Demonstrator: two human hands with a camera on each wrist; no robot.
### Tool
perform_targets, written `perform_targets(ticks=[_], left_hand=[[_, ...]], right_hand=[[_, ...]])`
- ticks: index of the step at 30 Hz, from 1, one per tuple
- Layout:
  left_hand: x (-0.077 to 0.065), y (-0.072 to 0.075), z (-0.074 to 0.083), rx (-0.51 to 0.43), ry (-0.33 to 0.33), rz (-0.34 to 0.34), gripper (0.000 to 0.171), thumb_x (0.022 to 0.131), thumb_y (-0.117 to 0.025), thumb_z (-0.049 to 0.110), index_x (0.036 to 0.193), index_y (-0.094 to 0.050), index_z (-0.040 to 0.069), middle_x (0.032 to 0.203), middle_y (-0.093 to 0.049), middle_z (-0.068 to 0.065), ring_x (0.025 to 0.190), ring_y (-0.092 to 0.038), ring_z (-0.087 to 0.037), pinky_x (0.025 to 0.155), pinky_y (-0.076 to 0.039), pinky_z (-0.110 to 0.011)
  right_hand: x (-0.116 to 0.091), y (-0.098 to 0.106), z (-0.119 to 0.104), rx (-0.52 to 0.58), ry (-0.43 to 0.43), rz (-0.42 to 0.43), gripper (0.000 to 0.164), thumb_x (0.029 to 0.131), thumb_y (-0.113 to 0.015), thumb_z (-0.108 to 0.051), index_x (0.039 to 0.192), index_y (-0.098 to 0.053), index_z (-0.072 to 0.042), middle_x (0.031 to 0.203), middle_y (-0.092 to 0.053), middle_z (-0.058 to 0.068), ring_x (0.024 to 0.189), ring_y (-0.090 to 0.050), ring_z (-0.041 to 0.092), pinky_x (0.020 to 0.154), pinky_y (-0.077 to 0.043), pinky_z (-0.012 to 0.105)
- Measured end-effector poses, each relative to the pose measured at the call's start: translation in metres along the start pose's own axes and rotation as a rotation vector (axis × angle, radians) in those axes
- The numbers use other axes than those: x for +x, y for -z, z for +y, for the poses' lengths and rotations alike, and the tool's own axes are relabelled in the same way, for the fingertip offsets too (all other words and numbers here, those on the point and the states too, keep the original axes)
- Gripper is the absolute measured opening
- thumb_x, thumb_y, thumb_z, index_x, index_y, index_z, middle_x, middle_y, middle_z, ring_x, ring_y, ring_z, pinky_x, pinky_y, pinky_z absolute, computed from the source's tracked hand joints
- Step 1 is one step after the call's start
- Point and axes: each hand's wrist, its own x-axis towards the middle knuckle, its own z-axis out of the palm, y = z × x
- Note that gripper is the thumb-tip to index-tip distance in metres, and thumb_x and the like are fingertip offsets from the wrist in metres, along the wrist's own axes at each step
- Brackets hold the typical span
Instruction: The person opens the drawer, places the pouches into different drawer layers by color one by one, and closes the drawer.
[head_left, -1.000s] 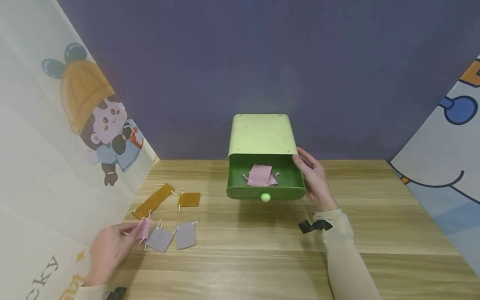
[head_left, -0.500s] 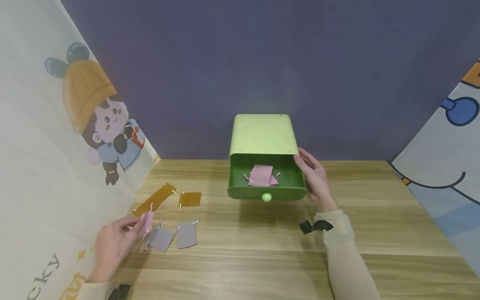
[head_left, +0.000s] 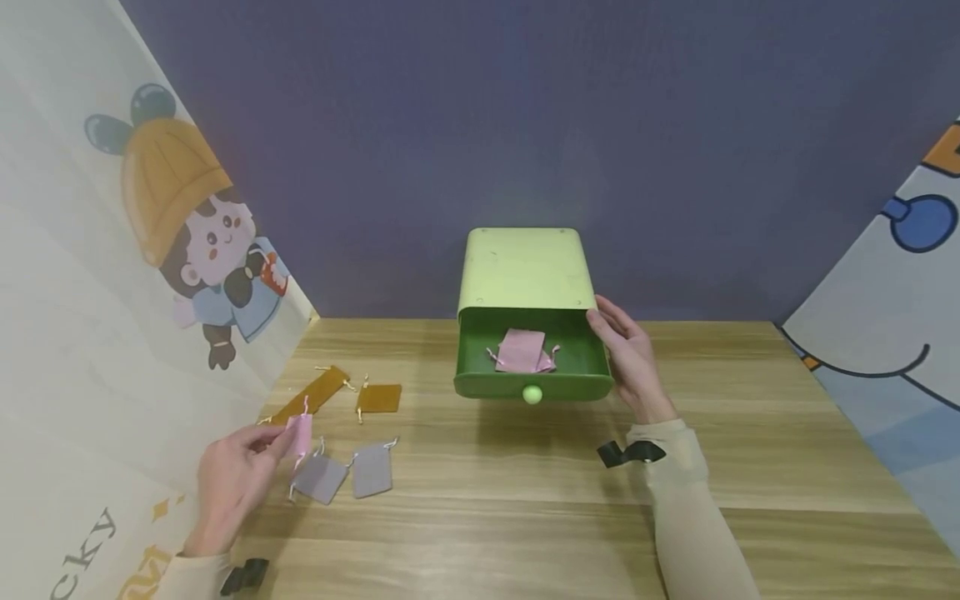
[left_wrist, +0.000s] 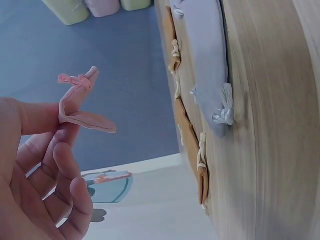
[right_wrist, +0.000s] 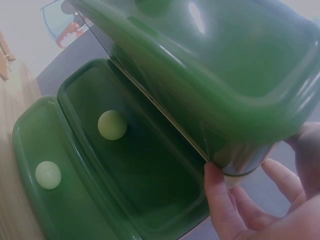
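Observation:
My left hand (head_left: 234, 483) pinches a small pink drawstring pouch (head_left: 301, 435) above the table's left side. In the left wrist view that pouch (left_wrist: 80, 107) looks folded between thumb and fingers. My right hand (head_left: 630, 371) holds the right front edge of a yellow-green drawer cabinet (head_left: 525, 267), thumb at the front and fingers along its side. The cabinet's top green drawer (head_left: 495, 386) is pulled out. Pink pouches (head_left: 520, 350) lie overlapping in it. Two closed drawers with round knobs show below, among them a lower drawer (right_wrist: 165, 165).
Near my left hand lie brown pouches (head_left: 315, 392), another brown pouch (head_left: 379, 398), a grey pouch (head_left: 320, 479) and a second grey pouch (head_left: 372, 471). A dark blue wall (head_left: 390, 167) stands behind the wooden table (head_left: 480, 517), with printed panels at both sides.
My left hand has risen slightly and shifted right with the pink pouch, away from the spot beside the grey one. The right hand, cabinet and drawer stay put.

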Motion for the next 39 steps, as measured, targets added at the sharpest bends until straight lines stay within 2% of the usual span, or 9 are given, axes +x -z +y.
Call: perform_targets(ticks=[5, 12, 19, 24, 29, 33, 36, 39], left_hand=[[0.000, -0.002, 0.004, -0.009, 0.009, -0.002, 0.020, 0.092, -0.083, 0.031, 0.092, -0.086, 0.012, 0.076, -0.079, -0.005, 0.061, -0.055, 0.004, 0.063, -0.040, -0.024], [0.004, -0.006, 0.008, -0.029, -0.048, 0.008, 0.017, 0.091, -0.084, 0.027, 0.090, -0.085, 0.010, 0.073, -0.077, -0.004, 0.059, -0.055, 0.003, 0.061, -0.041, -0.020], [0.010, -0.009, 0.008, -0.037, -0.044, -0.051, 0.030, 0.096, -0.080, 0.041, 0.097, -0.086, 0.011, 0.078, -0.079, -0.003, 0.063, -0.060, 0.000, 0.062, -0.044, -0.022], [0.012, -0.012, 0.011, -0.054, -0.044, -0.080, 0.028, 0.096, -0.080, 0.036, 0.103, -0.085, 0.009, 0.086, -0.082, -0.007, 0.064, -0.061, 0.002, 0.063, -0.046, -0.021], [0.012, -0.013, 0.014, -0.066, -0.077, -0.091, 0.025, 0.097, -0.079, 0.029, 0.105, -0.083, 0.006, 0.088, -0.082, -0.010, 0.067, -0.064, -0.003, 0.061, -0.048, -0.021], [0.012, -0.013, 0.018, -0.082, -0.107, -0.080, 0.023, 0.096, -0.080, 0.027, 0.104, -0.084, 0.006, 0.087, -0.081, -0.010, 0.066, -0.063, 0.000, 0.061, -0.048, -0.020], [0.012, -0.014, 0.021, -0.098, -0.118, -0.076, 0.021, 0.096, -0.080, 0.026, 0.103, -0.084, 0.006, 0.087, -0.082, -0.009, 0.066, -0.062, 0.002, 0.062, -0.049, -0.020], [0.012, -0.016, 0.024, -0.111, -0.108, -0.105, 0.025, 0.098, -0.079, 0.032, 0.104, -0.084, 0.008, 0.086, -0.081, -0.008, 0.068, -0.064, 0.000, 0.061, -0.051, -0.021]], right_hand=[[0.000, 0.000, -0.001, -0.005, -0.007, 0.000, 0.068, 0.105, -0.069, -0.034, 0.164, -0.042, -0.017, 0.153, -0.051, 0.002, 0.145, -0.046, 0.017, 0.114, -0.045, 0.022], [0.001, 0.000, 0.000, -0.004, -0.002, 0.003, 0.067, 0.105, -0.068, -0.032, 0.164, -0.042, -0.016, 0.158, -0.048, 0.006, 0.147, -0.045, 0.018, 0.117, -0.043, 0.025], [0.001, 0.001, 0.000, -0.011, -0.001, 0.005, 0.068, 0.105, -0.068, -0.034, 0.165, -0.041, -0.017, 0.164, -0.043, 0.010, 0.149, -0.043, 0.020, 0.112, -0.046, 0.021], [0.000, 0.000, 0.001, -0.011, 0.001, 0.002, 0.067, 0.105, -0.068, -0.034, 0.165, -0.041, -0.018, 0.163, -0.043, 0.010, 0.149, -0.043, 0.020, 0.108, -0.048, 0.018], [0.001, -0.001, 0.001, -0.013, 0.002, 0.000, 0.067, 0.105, -0.068, -0.035, 0.165, -0.042, -0.018, 0.163, -0.044, 0.010, 0.149, -0.044, 0.020, 0.108, -0.048, 0.018], [0.001, -0.001, 0.001, -0.015, -0.004, 0.005, 0.067, 0.105, -0.068, -0.035, 0.164, -0.042, -0.019, 0.164, -0.043, 0.010, 0.149, -0.043, 0.019, 0.109, -0.047, 0.019], [0.000, -0.001, 0.000, -0.021, -0.007, 0.007, 0.068, 0.105, -0.069, -0.036, 0.165, -0.042, -0.020, 0.165, -0.042, 0.011, 0.150, -0.043, 0.019, 0.111, -0.046, 0.020], [-0.001, -0.001, -0.001, -0.024, -0.010, 0.008, 0.068, 0.105, -0.069, -0.036, 0.165, -0.042, -0.020, 0.166, -0.042, 0.011, 0.150, -0.043, 0.020, 0.111, -0.046, 0.020]])
